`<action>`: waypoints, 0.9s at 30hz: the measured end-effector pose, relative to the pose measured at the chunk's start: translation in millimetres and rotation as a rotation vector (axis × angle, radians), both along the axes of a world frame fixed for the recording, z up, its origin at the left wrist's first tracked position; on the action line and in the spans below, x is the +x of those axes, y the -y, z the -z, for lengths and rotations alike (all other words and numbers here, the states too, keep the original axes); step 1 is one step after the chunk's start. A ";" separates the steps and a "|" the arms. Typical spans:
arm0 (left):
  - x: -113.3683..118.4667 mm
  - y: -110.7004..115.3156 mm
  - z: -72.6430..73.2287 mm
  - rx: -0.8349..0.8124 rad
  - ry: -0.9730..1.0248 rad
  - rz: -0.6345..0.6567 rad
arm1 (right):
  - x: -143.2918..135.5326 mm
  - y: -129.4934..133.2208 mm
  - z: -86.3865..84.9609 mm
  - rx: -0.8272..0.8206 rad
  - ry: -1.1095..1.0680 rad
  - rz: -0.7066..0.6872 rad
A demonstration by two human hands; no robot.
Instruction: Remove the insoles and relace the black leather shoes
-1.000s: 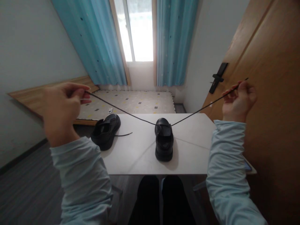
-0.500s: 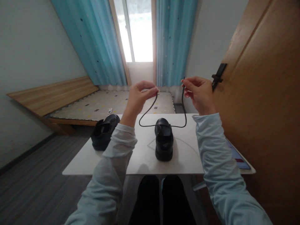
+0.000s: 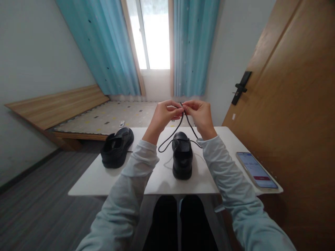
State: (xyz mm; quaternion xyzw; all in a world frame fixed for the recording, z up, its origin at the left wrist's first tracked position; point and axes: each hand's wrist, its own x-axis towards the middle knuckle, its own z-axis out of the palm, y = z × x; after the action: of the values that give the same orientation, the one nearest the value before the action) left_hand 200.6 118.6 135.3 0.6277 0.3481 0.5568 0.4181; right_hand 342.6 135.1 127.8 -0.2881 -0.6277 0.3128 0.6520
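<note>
A black shoe (image 3: 182, 157) stands on the white table in front of me, its heel end toward me. From both its sides a thin black shoelace (image 3: 167, 138) rises in loops to my hands. My left hand (image 3: 167, 112) pinches one end of the lace. Fingertips touching those of the left, my right hand (image 3: 199, 113) pinches the other end. Both hands are held above and beyond the shoe's toe. The exact crossing of the ends is hidden by my fingers. A second black shoe (image 3: 116, 148) sits on the table to the left, beside my left forearm.
The white table (image 3: 157, 184) spans the space before my legs. A phone (image 3: 257, 170) with a lit screen lies at its right edge, near a wooden door (image 3: 295, 104). Behind stand a low bed (image 3: 131, 113) with a small white device (image 3: 121, 123) and blue curtains (image 3: 191, 45).
My hands were apart, each holding a lace end; they have come together above the shoe. The right hand moved left and down, uncovering the phone and door handle.
</note>
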 end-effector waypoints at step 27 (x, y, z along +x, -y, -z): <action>-8.5 12.5 -70.4 0.416 -0.128 -0.216 | -0.8 -8.5 48.8 -0.077 0.605 -0.178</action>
State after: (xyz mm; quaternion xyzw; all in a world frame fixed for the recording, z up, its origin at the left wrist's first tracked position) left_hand 192.0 106.1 205.7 0.6934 0.3166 0.6172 0.1951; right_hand 341.8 143.7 79.0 -0.3366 -0.8035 0.2922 0.3945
